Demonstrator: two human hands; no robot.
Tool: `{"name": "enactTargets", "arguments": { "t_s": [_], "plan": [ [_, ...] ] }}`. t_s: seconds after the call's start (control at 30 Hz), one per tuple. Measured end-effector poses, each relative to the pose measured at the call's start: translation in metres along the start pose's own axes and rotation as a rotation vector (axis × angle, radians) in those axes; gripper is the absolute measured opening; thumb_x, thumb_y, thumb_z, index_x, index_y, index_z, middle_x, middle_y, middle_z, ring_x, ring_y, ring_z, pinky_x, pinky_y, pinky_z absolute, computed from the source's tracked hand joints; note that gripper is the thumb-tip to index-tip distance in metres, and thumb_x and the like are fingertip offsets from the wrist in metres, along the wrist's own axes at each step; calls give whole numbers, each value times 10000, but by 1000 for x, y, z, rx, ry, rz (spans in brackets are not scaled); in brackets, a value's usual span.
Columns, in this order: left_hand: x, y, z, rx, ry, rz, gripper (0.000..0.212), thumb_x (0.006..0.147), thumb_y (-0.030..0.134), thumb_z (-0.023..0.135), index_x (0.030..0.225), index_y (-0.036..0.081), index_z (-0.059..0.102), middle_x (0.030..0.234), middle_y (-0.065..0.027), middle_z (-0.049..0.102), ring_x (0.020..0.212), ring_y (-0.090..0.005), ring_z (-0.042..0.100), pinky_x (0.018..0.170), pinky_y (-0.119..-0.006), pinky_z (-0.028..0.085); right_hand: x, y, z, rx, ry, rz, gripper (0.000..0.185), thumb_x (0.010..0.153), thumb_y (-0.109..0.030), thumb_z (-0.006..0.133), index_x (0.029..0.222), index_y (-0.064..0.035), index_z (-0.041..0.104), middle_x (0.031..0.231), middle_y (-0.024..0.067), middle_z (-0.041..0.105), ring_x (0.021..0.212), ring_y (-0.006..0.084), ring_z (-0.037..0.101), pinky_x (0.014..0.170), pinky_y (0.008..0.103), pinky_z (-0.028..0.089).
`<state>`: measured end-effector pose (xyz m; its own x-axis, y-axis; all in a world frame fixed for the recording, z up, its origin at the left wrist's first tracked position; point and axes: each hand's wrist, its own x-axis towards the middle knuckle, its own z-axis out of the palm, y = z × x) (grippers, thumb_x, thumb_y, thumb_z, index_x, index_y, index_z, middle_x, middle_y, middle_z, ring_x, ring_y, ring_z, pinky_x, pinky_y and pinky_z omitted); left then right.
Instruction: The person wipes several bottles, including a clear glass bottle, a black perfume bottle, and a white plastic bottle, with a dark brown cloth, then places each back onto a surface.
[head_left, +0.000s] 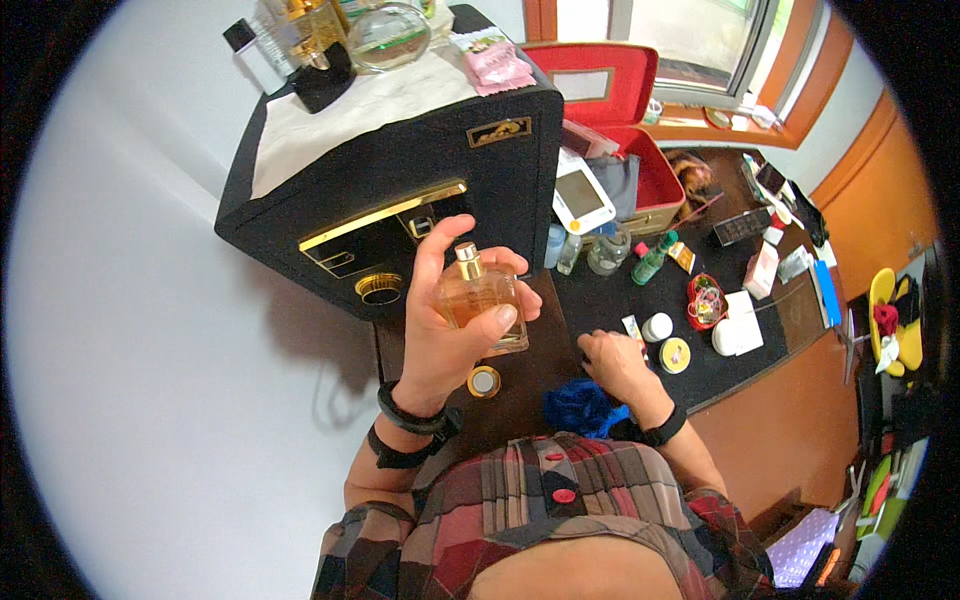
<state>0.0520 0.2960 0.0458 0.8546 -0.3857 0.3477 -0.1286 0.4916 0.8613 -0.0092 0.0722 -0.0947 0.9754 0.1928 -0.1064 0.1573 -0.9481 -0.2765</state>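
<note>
My left hand (457, 315) is wrapped around a glass perfume bottle (484, 300) with amber liquid, tilted slightly, its metal spray nozzle (467, 253) uncapped and facing up. Below it on the dark brown table lies a round gold-rimmed cap (484, 382). My right hand (613, 363) rests low over the black mat, fingers curled, beside a small white tube (634, 330); whether it holds anything is hidden. A crumpled blue cloth (581, 407) lies just left of that wrist. A white-lidded jar (658, 327) and a round tin with a yellow lid (675, 355) stand to its right.
A black safe (390, 187) stands at the left, with perfume bottles (390, 37) and pink packets (499, 64) on top. Behind the table's small bottles sits an open red-lined case (660, 176) with a white-framed device (583, 196). A red heart-shaped dish (706, 301) holds small items.
</note>
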Motion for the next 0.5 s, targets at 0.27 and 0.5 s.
{"name": "enactTargets", "arguments": {
  "t_s": [0.27,0.5],
  "plan": [
    [-2,6,3,-91,-86,-24,795,764,-69,601,1417,70,169,1085,-172,565,878,-234,644,774,-379,544,-3,13,65,88,-60,-4,305,751,-212,708,1003,-67,613,931,149,616,885,342,615,754,428,505],
    [-5,9,11,22,-108,-32,875,732,-63,615,1446,81,129,1062,-193,578,845,-237,649,753,-376,549,20,-7,-37,517,318,-231,203,802,-190,678,884,-17,610,869,169,624,778,313,612,707,388,498]
  ]
}}
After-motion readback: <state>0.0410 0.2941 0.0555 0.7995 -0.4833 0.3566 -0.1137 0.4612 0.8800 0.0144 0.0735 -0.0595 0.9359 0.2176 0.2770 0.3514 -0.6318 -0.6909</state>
